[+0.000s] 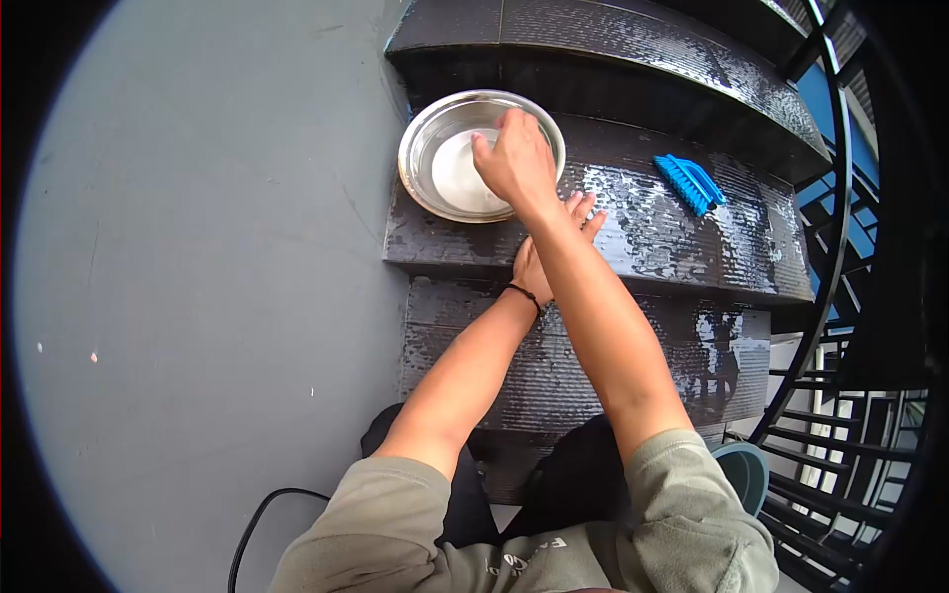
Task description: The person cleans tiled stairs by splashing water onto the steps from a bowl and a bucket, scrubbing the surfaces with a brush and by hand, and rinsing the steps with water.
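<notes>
A round, shiny metal bowl [419, 183] sits by the left edge of the wet, ridged step [643, 232]. Right hand [516, 166] curls over it, grip unclear; left hand [530, 262] spreads open.

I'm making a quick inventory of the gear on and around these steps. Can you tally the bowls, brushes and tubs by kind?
Bowls: 1, the metal bowl
Brushes: 1, the blue brush
Tubs: 1, the grey-green tub, only partly visible
Total: 3
</notes>
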`<state>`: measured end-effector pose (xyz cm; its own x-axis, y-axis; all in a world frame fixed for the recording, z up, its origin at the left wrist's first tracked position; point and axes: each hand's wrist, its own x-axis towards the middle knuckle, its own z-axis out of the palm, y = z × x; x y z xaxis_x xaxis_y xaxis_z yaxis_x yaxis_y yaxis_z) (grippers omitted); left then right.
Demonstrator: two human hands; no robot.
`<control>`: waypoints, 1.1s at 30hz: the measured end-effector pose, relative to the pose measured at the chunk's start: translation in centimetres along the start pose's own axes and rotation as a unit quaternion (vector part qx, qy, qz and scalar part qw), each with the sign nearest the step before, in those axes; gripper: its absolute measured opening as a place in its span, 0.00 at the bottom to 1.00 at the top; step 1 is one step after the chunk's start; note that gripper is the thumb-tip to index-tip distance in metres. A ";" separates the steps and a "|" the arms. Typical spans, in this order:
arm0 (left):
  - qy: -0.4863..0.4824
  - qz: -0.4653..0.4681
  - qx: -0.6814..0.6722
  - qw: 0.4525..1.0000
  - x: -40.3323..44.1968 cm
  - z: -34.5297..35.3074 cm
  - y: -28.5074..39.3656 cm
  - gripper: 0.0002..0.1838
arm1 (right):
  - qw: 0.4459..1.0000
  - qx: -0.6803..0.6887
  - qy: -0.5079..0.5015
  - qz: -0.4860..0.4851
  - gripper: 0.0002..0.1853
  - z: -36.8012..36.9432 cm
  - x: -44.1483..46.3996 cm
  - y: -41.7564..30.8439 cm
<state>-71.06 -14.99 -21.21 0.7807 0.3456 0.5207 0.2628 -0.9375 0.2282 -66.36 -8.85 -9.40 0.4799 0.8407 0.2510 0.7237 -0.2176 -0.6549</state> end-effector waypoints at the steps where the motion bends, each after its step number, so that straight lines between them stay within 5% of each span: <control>1: 0.006 -0.005 -0.009 1.000 0.1 0.2 -0.1 0.41 | 0.991 0.018 -0.079 0.102 0.27 1.9 1.5 0.4; 3: 0.006 -0.004 0.030 1.000 -1.0 1.6 1.0 0.40 | 0.871 0.307 -0.152 0.353 0.25 4.7 3.5 2.7; 5: 0.004 -0.001 0.068 0.998 -1.4 2.8 -0.5 0.38 | 0.715 0.473 -0.041 0.513 0.26 3.7 4.1 2.4; 6: -0.007 -0.009 0.044 0.999 -1.7 3.1 -1.3 0.37 | 0.595 0.604 -0.014 0.531 0.24 6.8 6.1 5.0; 7: -0.039 -0.038 -0.068 0.996 -1.7 2.8 -1.6 0.36 | 0.415 0.756 -0.076 0.500 0.23 4.9 6.2 4.8; 10: -0.028 -0.182 -0.112 0.976 -1.3 3.5 -0.9 0.32 | 0.291 0.929 0.064 0.219 0.22 -2.6 6.5 3.4; 11: -0.062 -0.199 -0.115 0.971 -0.6 2.3 0.0 0.33 | 0.359 0.898 0.127 0.222 0.21 -4.4 6.4 3.4; 13: -0.135 -0.237 -0.122 0.954 1.2 -3.8 3.1 0.35 | 0.671 0.675 0.109 0.286 0.20 -5.8 4.2 2.2; 14: -0.220 -0.216 -0.140 0.941 2.3 -5.4 2.9 0.39 | 0.734 0.608 0.064 0.297 0.20 -4.9 2.9 1.4; 15: -0.151 -0.162 -0.103 0.970 1.8 -3.7 2.1 0.40 | 0.748 0.577 -0.001 0.328 0.25 -3.8 1.8 0.5; 17: -0.010 -0.057 -0.022 0.998 -0.1 1.3 0.4 0.41 | 0.686 0.567 -0.052 0.452 0.38 -2.2 0.5 -0.9; 18: 0.009 -0.055 -0.055 0.997 -0.1 0.0 1.5 0.43 | 0.610 0.607 -0.022 0.510 0.38 -0.8 0.6 -0.4; 22: -0.008 -0.091 -0.057 0.994 0.9 1.2 1.2 0.46 | 0.488 0.664 0.111 0.556 0.31 5.4 4.4 2.3; 25: 0.014 -0.105 -0.118 0.987 0.2 1.6 1.0 0.46 | 0.196 0.953 0.147 0.177 0.30 -0.9 5.4 4.2; 27: -0.037 -0.208 -0.153 0.965 -0.3 3.9 -1.0 0.41 | 0.346 0.900 0.194 0.181 0.30 -5.6 4.1 2.7; 29: -0.026 -0.154 -0.081 0.984 -0.3 3.7 -0.3 0.44 | 0.561 0.780 0.108 0.255 0.33 -5.7 2.4 1.6; 30: -0.001 -0.124 -0.068 0.990 0.0 3.2 0.4 0.45 | 0.579 0.752 0.049 0.312 0.36 -4.5 1.9 1.1; 32: 0.004 -0.102 -0.028 0.994 0.9 1.8 1.7 0.45 | 0.502 0.716 -0.040 0.483 0.39 -1.3 2.0 0.4; 33: -0.019 -0.108 -0.002 0.994 1.5 1.1 2.1 0.45 | 0.538 0.685 -0.040 0.489 0.40 0.3 1.3 -0.2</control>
<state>-68.72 -16.49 -20.82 0.7270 0.5371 0.4277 0.4245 -0.8412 0.3350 -66.00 -7.52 -9.17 0.2374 0.6865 -0.6873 -0.9272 -0.0508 -0.3711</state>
